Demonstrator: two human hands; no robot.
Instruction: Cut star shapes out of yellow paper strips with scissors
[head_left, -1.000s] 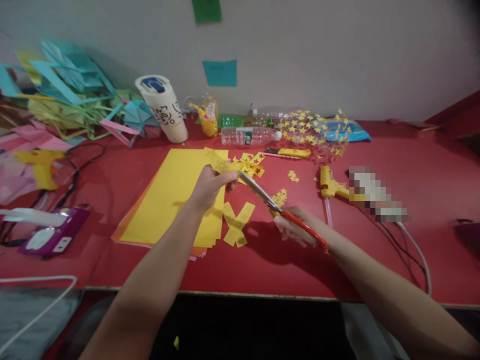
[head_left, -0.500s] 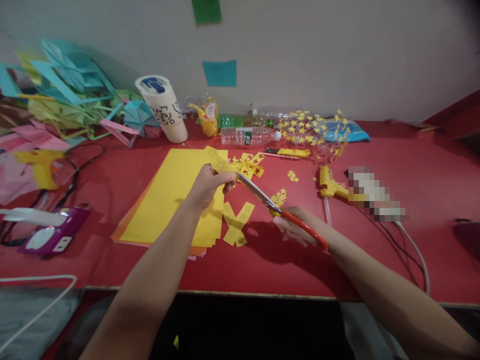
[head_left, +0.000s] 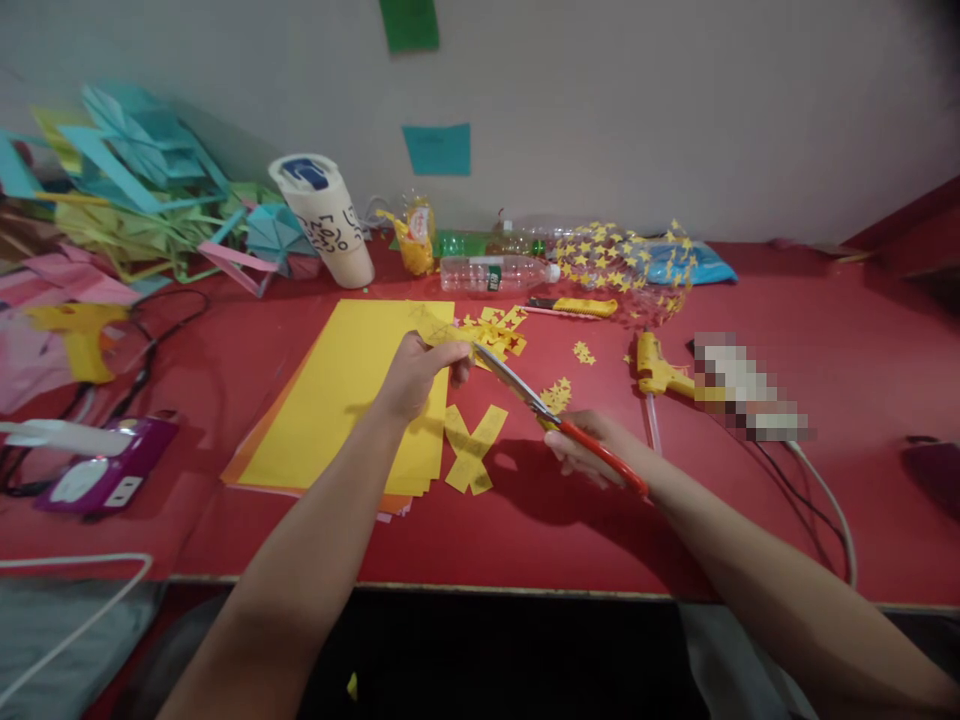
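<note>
My left hand [head_left: 424,370] pinches a yellow paper strip [head_left: 439,328] with star outlines drawn on it, above a stack of yellow sheets [head_left: 315,400]. My right hand [head_left: 589,445] is closed round the red handles of the scissors [head_left: 517,380], whose blade tips meet the strip by my left fingertips. Two crossed yellow strips [head_left: 471,455] lie below. Behind the blades are cut-out scraps [head_left: 502,330]. Small yellow stars [head_left: 556,395] are piled beside my right hand, with a few more [head_left: 583,352] behind.
A yellow glue gun [head_left: 660,370] and a blurred-out object lie at right. Behind are a yellow cutter [head_left: 585,307], clear bottles [head_left: 495,272] and a white tumbler [head_left: 326,220]. Folded paper shapes [head_left: 150,150], another glue gun [head_left: 79,335] and a purple power strip [head_left: 109,470] occupy the left.
The view has shifted very slightly. Both hands, the strip and the scissors keep nearly the same positions; the scissors' handles look slightly closer together.
</note>
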